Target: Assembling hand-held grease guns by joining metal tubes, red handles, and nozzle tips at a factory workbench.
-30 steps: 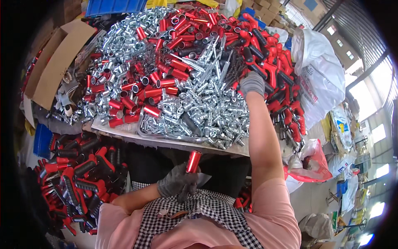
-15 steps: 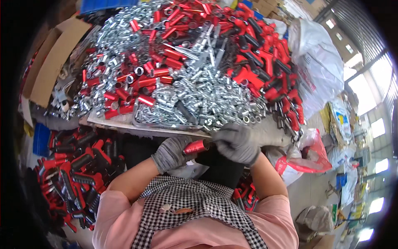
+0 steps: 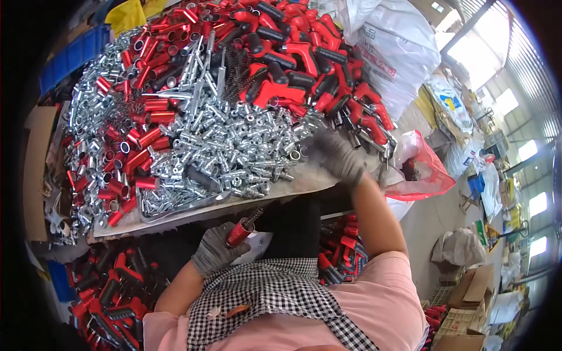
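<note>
Although the surface (image 3: 313,174) fills much of the same view, it now sits further left in the picture than half a second ago, its bare near edge slanting. On it spreads a heap of silver metal parts (image 3: 228,149), with red-and-black handles (image 3: 301,58) piled behind and to the right. A white sack (image 3: 398,52) stands beyond those. The gloved right hand (image 3: 336,153), earlier beside the tube, is now at the right end of the silver heap, below the handles; it is blurred, so I cannot tell whether its grip is open or closed. Over the lap, the gloved left hand (image 3: 218,251) has its grip closed around a red tube (image 3: 238,234), tilted mouth up. From that mouth a thin dark spring (image 3: 253,217) now sticks out, unseen there half a second ago.
</note>
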The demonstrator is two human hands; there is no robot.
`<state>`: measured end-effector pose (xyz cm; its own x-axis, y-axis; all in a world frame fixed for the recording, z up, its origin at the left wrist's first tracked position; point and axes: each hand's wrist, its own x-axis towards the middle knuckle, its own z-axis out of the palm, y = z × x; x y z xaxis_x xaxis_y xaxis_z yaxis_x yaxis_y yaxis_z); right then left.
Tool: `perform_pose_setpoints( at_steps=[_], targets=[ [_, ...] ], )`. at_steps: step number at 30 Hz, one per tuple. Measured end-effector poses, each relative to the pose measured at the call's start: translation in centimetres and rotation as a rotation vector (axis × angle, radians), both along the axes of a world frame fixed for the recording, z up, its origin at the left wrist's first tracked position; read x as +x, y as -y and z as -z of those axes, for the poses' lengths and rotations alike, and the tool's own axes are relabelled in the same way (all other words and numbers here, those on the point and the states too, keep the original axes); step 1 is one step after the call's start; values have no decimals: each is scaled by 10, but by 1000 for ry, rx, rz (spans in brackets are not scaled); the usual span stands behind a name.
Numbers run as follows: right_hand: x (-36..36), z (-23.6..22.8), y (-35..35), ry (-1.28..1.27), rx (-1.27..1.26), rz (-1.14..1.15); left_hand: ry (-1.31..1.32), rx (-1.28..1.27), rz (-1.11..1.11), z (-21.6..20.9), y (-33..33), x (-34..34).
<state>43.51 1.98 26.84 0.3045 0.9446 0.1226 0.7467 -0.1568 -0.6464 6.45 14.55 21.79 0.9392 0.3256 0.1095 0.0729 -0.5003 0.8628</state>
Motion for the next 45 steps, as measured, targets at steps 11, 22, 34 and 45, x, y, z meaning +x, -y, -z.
perform_pose_setpoints(
  at_steps=[11,22,34,45],
  targets=[
    [209,5,39,444,-487,941,-166,-65,-49,-1,0,-7],
    [6,-49,78,-1046,398,247,-24,392,-149,-11,-4,-21],
    [-186,-33,43,-357,-273,-302,-342,723,74,-24,-3,-56],
    [-218,-37,23,757,563,-1255,-632,-746,561,14,23,-75]
  ],
)
